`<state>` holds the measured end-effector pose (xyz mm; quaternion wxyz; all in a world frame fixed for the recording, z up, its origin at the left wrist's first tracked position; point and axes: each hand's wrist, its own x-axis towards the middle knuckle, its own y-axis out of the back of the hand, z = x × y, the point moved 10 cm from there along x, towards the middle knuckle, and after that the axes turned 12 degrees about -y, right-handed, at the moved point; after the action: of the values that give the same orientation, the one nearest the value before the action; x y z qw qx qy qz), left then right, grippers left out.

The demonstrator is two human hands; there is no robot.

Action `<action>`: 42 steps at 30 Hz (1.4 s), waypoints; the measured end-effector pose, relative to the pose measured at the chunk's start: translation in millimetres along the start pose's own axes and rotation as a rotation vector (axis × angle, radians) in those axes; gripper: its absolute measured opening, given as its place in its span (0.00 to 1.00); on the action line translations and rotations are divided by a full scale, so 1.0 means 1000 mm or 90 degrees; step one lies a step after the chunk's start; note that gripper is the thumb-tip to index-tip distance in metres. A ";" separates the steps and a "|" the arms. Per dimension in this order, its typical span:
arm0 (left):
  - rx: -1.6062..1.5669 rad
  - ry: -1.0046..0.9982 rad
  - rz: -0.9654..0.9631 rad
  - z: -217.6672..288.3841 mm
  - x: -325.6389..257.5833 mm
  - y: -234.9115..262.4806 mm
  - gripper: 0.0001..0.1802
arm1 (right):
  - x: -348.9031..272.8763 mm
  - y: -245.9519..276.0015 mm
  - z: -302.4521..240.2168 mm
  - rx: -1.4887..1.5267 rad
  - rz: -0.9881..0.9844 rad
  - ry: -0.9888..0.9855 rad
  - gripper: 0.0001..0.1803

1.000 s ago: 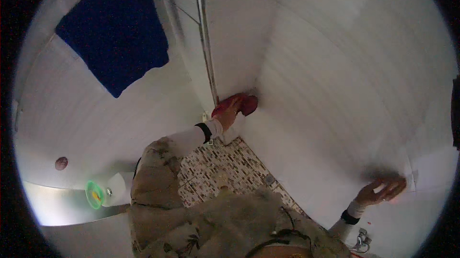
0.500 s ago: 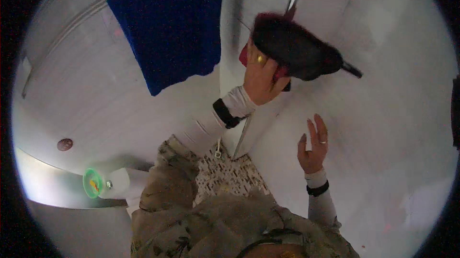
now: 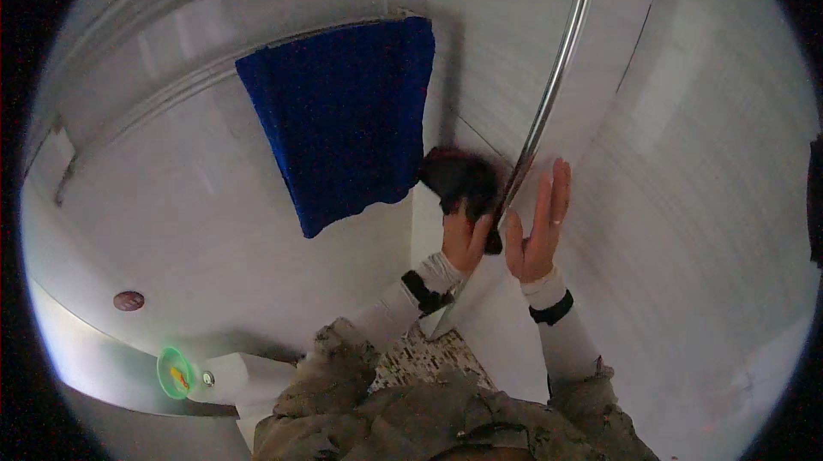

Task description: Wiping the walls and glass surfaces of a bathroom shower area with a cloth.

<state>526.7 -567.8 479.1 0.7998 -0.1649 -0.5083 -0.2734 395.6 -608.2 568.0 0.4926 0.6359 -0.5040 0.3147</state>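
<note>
Wiping lower than half a second ago — left hand (image 3: 467, 242) clenched on dark red cloth (image 3: 459, 182), now pressed against white wall beside chrome rail (image 3: 549, 92). Right hand (image 3: 536, 234) raised, fingers released and flat on panel — bracing, holding nothing. Blue towel (image 3: 347, 118) hanging unmoved.

No packages, signs or screens in view.
The closest thing to a label is a small round green sticker or disc (image 3: 175, 373) with a yellow-orange mark at its middle, low on the left beside a white fixture; what it sits on is too blurred to tell.
</note>
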 end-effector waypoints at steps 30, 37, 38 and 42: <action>-0.441 0.750 0.258 -0.154 -0.240 -0.009 0.38 | -0.006 0.006 -0.025 -0.012 0.103 0.155 0.35; -0.445 0.797 0.299 -0.157 -0.227 -0.007 0.44 | -0.002 0.007 -0.033 0.029 0.111 0.170 0.32; -0.441 0.795 0.300 -0.151 -0.217 -0.009 0.45 | -0.002 0.009 -0.033 0.032 0.112 0.168 0.32; -0.285 0.536 0.087 -0.047 -0.114 0.001 0.40 | -0.004 0.008 -0.030 0.050 0.122 0.191 0.31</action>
<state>523.6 -562.3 356.1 0.8971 -0.2413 -0.0571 -0.3656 390.2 -579.2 576.5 0.5048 0.5496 -0.4705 0.4710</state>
